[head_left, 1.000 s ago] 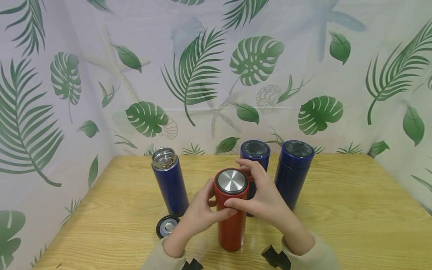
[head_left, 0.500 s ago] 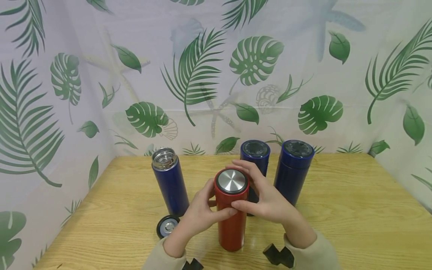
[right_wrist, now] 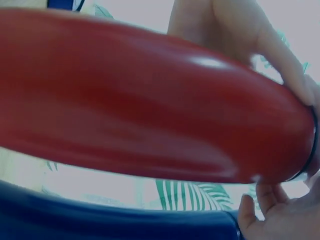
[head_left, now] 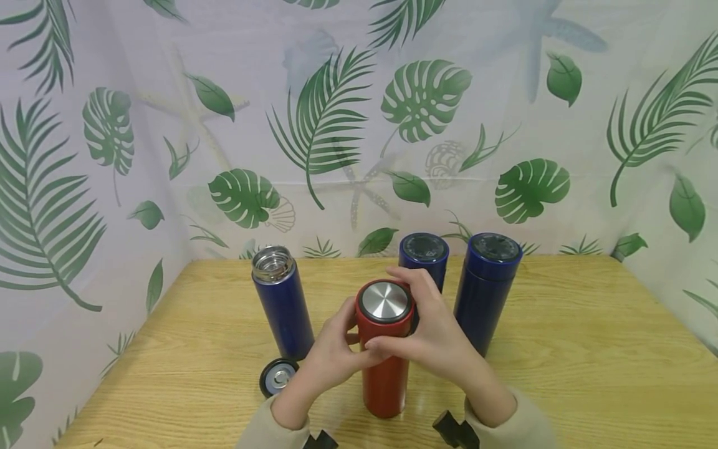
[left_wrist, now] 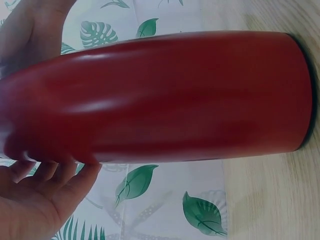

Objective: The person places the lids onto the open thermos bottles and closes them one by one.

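Note:
A red thermos (head_left: 386, 383) with a silver-topped lid (head_left: 384, 301) stands upright on the wooden table. My left hand (head_left: 332, 358) grips its upper body from the left, thumb across the front. Around the top from the right, my right hand (head_left: 440, 330) holds the lid area, its thumb overlapping the left thumb. Both wrist views show the red body (left_wrist: 200, 95) large, with fingers along its sides. The lid's seam is partly hidden by my hands in the head view.
An uncapped blue thermos (head_left: 285, 312) stands to the left, with a detached lid (head_left: 279, 376) lying underside up in front of it. Two capped blue thermoses, one behind my right hand (head_left: 424, 249) and another (head_left: 487, 299) farther right, stand upright. A leaf-patterned cloth (head_left: 348, 125) hangs behind.
My right hand shifts slightly around the thermos top; its thumb first slides right, then back left over the left thumb. The left hand and the thermos look still.

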Demonstrator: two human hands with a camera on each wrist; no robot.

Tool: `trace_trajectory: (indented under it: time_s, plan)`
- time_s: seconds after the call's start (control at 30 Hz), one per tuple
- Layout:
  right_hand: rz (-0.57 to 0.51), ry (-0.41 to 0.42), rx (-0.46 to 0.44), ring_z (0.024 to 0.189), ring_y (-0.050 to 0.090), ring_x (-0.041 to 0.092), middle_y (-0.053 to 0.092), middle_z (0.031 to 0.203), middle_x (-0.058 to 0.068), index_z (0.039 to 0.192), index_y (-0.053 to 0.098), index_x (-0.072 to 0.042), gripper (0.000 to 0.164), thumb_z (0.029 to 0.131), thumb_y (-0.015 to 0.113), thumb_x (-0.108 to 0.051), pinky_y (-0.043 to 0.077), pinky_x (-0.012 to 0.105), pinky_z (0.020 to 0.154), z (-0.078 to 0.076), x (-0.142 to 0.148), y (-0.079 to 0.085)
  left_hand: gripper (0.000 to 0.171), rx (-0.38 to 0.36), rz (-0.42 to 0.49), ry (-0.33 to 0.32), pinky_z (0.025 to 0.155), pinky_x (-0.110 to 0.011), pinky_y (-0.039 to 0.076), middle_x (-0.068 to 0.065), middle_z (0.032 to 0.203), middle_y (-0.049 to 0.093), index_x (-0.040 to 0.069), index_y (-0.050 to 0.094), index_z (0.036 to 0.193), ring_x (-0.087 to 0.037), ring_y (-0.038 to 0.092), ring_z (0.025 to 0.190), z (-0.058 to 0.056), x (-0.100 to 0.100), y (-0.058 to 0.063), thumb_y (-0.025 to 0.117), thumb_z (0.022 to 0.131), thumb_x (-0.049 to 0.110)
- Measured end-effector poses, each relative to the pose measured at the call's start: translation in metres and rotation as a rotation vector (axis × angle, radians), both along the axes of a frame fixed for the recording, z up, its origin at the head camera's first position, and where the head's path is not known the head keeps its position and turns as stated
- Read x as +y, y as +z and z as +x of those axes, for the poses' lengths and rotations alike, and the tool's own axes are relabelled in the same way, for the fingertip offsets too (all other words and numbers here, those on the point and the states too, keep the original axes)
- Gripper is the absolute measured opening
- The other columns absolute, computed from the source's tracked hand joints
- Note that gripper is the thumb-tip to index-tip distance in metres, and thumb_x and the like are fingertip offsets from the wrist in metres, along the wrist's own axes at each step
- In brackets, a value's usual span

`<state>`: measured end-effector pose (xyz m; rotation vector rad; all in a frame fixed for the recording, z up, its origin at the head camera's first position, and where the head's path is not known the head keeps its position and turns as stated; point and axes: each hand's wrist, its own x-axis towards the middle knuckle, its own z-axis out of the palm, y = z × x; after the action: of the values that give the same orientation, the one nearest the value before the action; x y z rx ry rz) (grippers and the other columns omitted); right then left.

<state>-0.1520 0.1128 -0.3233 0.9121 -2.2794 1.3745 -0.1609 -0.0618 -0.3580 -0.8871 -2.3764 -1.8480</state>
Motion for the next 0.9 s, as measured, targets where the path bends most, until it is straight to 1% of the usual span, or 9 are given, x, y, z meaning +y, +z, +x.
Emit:
trace_trajectory:
  time_s: [0.1, 0.2, 0.27, 0.37, 0.43, 0.5, 0.77, 0.83, 0.9]
  plan:
    - [-0.016, 0.098, -0.014, 0.106, 0.046, 0.017, 0.043, 0.120, 0.004, 0.129, 0.032, -0.013, 0.071, 0.072, 0.073, -0.010, 0.041, 0.037, 0.087, -0.003, 0.005, 0.000, 0.058, -0.005, -0.001, 0.001, 0.081, -0.036, 0.046, 0.000, 0.117, 0.052, 0.018, 0.040, 0.127, -0.014, 0.049, 0.106, 0.000, 0.000, 0.000, 0.070, 0.077, 0.021]
    - [-0.060, 0.232, -0.045, 0.112, 0.044, 0.019, 0.043, 0.126, 0.009, 0.132, 0.027, -0.009, 0.063, 0.080, 0.062, -0.003, 0.035, 0.032, 0.094, -0.005, 0.011, 0.001, 0.061, -0.013, -0.003, 0.000, 0.081, -0.036, 0.045, 0.003, 0.119, 0.050, 0.021, 0.038, 0.128, -0.012, 0.049, 0.106, 0.001, 0.001, 0.000, 0.070, 0.076, 0.024]
    - [-0.087, 0.300, -0.059, 0.113, 0.043, 0.020, 0.041, 0.127, 0.013, 0.132, 0.024, -0.007, 0.059, 0.083, 0.056, -0.001, 0.033, 0.028, 0.096, -0.007, 0.013, 0.002, 0.062, -0.016, -0.002, 0.003, 0.081, -0.037, 0.046, 0.004, 0.118, 0.050, 0.022, 0.039, 0.128, -0.013, 0.050, 0.105, 0.001, 0.001, 0.000, 0.071, 0.075, 0.025]
    - [-0.107, 0.331, -0.075, 0.112, 0.044, 0.019, 0.043, 0.125, 0.015, 0.133, 0.023, -0.007, 0.058, 0.084, 0.055, -0.002, 0.033, 0.025, 0.095, -0.007, 0.015, 0.003, 0.062, -0.015, -0.001, 0.001, 0.081, -0.038, 0.045, 0.003, 0.118, 0.051, 0.021, 0.038, 0.128, -0.013, 0.050, 0.105, 0.001, 0.001, 0.000, 0.071, 0.075, 0.024]
    - [-0.105, 0.313, -0.074, 0.110, 0.046, 0.020, 0.044, 0.123, 0.014, 0.133, 0.024, -0.007, 0.060, 0.083, 0.057, -0.003, 0.034, 0.027, 0.094, -0.007, 0.015, 0.003, 0.062, -0.013, 0.004, -0.003, 0.081, -0.038, 0.045, 0.002, 0.118, 0.051, 0.020, 0.038, 0.128, -0.014, 0.050, 0.106, 0.000, 0.001, 0.000, 0.071, 0.075, 0.022]
    - [-0.091, 0.266, -0.068, 0.109, 0.047, 0.019, 0.046, 0.122, 0.012, 0.132, 0.027, -0.009, 0.062, 0.082, 0.061, -0.005, 0.035, 0.029, 0.094, -0.006, 0.014, 0.003, 0.062, -0.015, 0.006, -0.006, 0.082, -0.038, 0.045, 0.002, 0.118, 0.051, 0.020, 0.038, 0.129, -0.013, 0.049, 0.106, 0.000, 0.001, 0.000, 0.071, 0.075, 0.021]
    - [-0.011, 0.007, 0.006, 0.099, 0.049, 0.018, 0.051, 0.113, 0.006, 0.128, 0.037, -0.010, 0.072, 0.068, 0.077, -0.014, 0.042, 0.036, 0.083, -0.002, 0.006, 0.003, 0.060, -0.024, 0.002, -0.002, 0.083, -0.038, 0.044, 0.000, 0.119, 0.051, 0.019, 0.039, 0.128, -0.015, 0.048, 0.108, 0.000, 0.001, 0.000, 0.069, 0.077, 0.022]
    - [0.007, -0.020, 0.019, 0.097, 0.048, 0.017, 0.051, 0.111, 0.006, 0.127, 0.038, -0.011, 0.072, 0.068, 0.077, -0.015, 0.043, 0.036, 0.081, -0.002, 0.006, 0.003, 0.060, -0.020, -0.001, 0.001, 0.083, -0.038, 0.044, -0.001, 0.119, 0.051, 0.018, 0.039, 0.128, -0.015, 0.048, 0.108, 0.000, 0.001, 0.000, 0.069, 0.077, 0.022]
    - [0.008, -0.002, 0.024, 0.098, 0.048, 0.017, 0.051, 0.112, 0.006, 0.127, 0.037, -0.010, 0.069, 0.070, 0.075, -0.014, 0.042, 0.036, 0.082, -0.003, 0.006, 0.003, 0.060, -0.025, -0.003, 0.002, 0.083, -0.037, 0.045, 0.000, 0.119, 0.051, 0.019, 0.039, 0.128, -0.015, 0.048, 0.107, 0.000, 0.001, 0.000, 0.069, 0.077, 0.022]
